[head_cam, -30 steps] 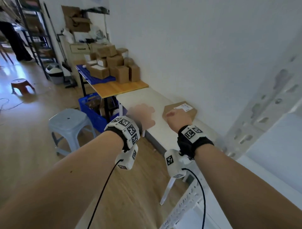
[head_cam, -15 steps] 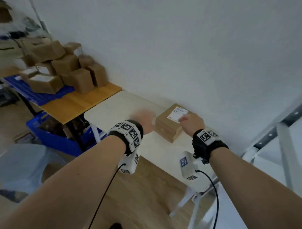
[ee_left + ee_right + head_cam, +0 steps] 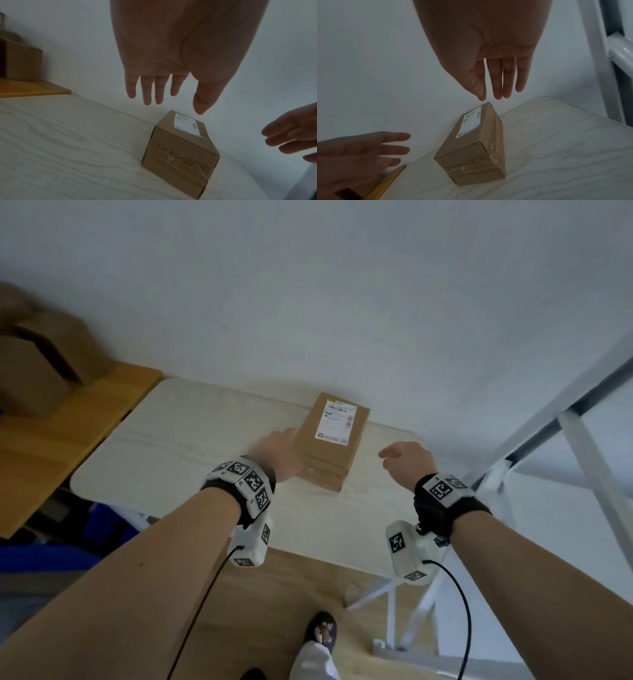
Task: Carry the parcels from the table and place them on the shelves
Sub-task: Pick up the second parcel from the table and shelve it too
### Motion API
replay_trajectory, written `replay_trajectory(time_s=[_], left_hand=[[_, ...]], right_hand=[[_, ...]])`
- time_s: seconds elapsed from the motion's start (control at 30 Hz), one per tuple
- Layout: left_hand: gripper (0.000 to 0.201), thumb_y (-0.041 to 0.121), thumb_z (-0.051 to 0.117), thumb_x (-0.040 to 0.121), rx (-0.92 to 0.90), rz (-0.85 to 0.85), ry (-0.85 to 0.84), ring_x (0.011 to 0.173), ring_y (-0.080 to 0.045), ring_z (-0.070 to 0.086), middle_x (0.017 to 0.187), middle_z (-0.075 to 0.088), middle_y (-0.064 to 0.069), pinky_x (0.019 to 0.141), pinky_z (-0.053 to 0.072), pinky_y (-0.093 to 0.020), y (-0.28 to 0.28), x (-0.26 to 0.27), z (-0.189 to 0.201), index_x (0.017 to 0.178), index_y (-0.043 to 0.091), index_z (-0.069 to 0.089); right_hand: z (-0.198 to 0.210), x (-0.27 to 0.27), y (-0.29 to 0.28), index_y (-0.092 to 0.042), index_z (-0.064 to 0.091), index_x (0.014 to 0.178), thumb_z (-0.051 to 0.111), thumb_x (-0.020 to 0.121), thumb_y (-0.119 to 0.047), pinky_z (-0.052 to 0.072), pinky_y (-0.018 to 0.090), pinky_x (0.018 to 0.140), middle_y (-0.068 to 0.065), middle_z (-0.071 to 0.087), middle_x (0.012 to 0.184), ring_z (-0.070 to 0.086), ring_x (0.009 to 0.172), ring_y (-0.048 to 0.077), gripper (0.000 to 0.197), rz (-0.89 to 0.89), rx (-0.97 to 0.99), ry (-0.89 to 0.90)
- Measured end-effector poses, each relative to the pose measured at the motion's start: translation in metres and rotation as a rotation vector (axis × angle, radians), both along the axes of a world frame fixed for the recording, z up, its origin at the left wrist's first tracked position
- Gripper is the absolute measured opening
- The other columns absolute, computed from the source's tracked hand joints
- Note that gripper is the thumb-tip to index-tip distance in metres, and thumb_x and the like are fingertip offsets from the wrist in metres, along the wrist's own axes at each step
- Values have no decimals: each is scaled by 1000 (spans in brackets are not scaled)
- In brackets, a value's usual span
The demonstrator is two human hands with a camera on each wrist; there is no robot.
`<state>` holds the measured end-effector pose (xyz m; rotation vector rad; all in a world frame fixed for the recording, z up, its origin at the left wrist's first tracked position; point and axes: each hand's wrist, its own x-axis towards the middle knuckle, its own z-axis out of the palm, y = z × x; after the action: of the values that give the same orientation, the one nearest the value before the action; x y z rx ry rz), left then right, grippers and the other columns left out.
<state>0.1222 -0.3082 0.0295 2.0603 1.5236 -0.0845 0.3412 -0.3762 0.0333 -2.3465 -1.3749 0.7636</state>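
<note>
On white table, near wall: brown taped parcel, white label on top | long axis runs from me toward wall | my left hand and right hand flank it, fingers straight, holding nothing

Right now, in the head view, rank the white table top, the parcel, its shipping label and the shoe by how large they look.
Largest to smallest as seen in the head view:
1. white table top
2. parcel
3 and 4. shipping label and shoe: they look alike in area, and the shoe lies farther below on the floor, so I won't rank them.
</note>
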Motion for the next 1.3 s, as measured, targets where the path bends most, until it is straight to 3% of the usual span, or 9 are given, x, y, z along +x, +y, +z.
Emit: replay_trajectory(time_s=[0.13, 0.37, 0.53, 0.63, 0.83, 1.03, 1.1, 1.23, 1.3], left_hand=[[69, 29, 55, 92, -48, 38, -55, 135, -33, 44, 150, 37, -16, 107, 37, -38, 28, 14, -13, 151, 14, 24], [78, 36, 52, 95, -117, 172, -79, 142, -35, 34, 159, 23, -17, 112, 32, -41, 85, 44, -41, 156, 12, 11], [73, 38, 50, 96, -227, 253, -128, 138, -33, 41, 155, 35, -17, 107, 36, -39, 112, 70, -58, 153, 7, 18], [68, 40, 50, 95, -288, 280, -155, 133, -32, 47, 150, 45, -13, 106, 38, -38, 124, 81, -69, 151, 9, 25], [59, 43, 50, 94, -322, 323, -139, 126, -31, 52, 142, 53, -11, 100, 42, -37, 133, 83, -83, 142, 9, 39], [66, 51, 56, 89, -410, 363, -157, 122, -31, 55, 137, 56, -12, 99, 45, -39, 138, 80, -89, 136, 7, 44], [68, 50, 59, 87, -453, 382, -164, 120, -31, 56, 136, 55, -14, 95, 47, -39, 136, 81, -88, 136, 5, 42], [68, 46, 62, 87, -559, 453, -276, 102, -24, 56, 134, 56, -13, 67, 50, -31, 129, 80, -81, 136, 3, 40], [69, 45, 62, 87, -568, 465, -336, 101, -22, 55, 135, 56, -13, 67, 49, -32, 128, 80, -76, 138, 4, 39]], right_hand=[[-19, 9, 19, -17, 67, 117, 52, 88, -13, 45, 27, 89, 6, 67, 123, 60, 114, 25, 33, -16, -40, 48], [-50, 29, 68, -15, 63, 124, 55, 91, -22, 43, 28, 93, 8, 65, 127, 58, 117, 26, 35, -59, -134, 153], [-66, 45, 100, -8, 60, 129, 47, 96, -34, 40, 31, 101, 9, 60, 135, 53, 125, 27, 44, 20, -201, 157], [-77, 49, 112, -6, 61, 126, 43, 97, -39, 43, 35, 101, 12, 63, 130, 57, 120, 29, 48, 43, -233, 207], [-94, 56, 125, -12, 57, 131, 39, 95, -51, 43, 46, 104, 11, 62, 128, 56, 119, 30, 56, 34, -279, 370], [-98, 53, 123, -10, 55, 132, 45, 93, -51, 49, 41, 97, 8, 61, 126, 57, 115, 27, 57, -81, -253, 513], [-98, 51, 121, -8, 55, 131, 51, 91, -48, 50, 38, 94, 8, 60, 129, 57, 115, 25, 56, -101, -253, 530], [-93, 52, 115, -5, 55, 128, 59, 89, -40, 49, 40, 98, 10, 60, 128, 55, 111, 21, 52, -156, -212, 583], [-86, 54, 113, -5, 55, 126, 62, 88, -37, 49, 40, 98, 10, 59, 127, 54, 113, 21, 51, -206, -148, 633]])
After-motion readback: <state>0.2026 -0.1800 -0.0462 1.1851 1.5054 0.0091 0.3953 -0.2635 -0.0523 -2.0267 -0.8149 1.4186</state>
